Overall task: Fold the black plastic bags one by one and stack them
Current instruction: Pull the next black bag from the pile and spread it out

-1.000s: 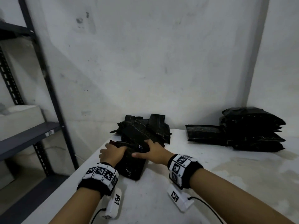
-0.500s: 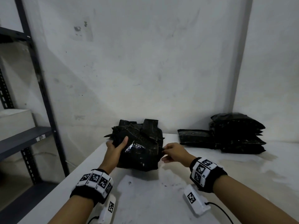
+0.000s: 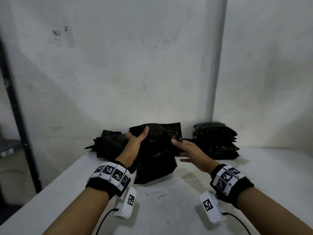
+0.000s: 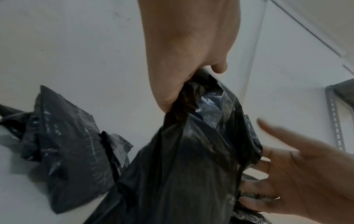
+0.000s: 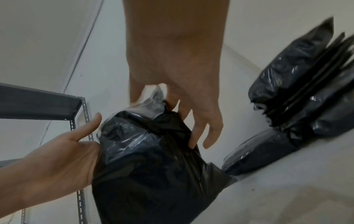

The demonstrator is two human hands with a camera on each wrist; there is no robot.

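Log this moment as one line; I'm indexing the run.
left hand: grips bag | right hand: fingers on bag | folded stack: right

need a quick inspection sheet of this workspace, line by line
surface: white table, scuffed and stained, set in a wall corner
job's things: one black bag held up over the table; loose pile at back left; folded stack at back right
clutter: nothing seen
hands: left hand grips the bag's top edge, thumb up; right hand has its fingers spread on the bag's right side, and whether they pinch it is unclear
cables: a black cable runs from the white unit under the left wrist, another from the one under the right
surroundings: grey walls; dark metal shelf at left
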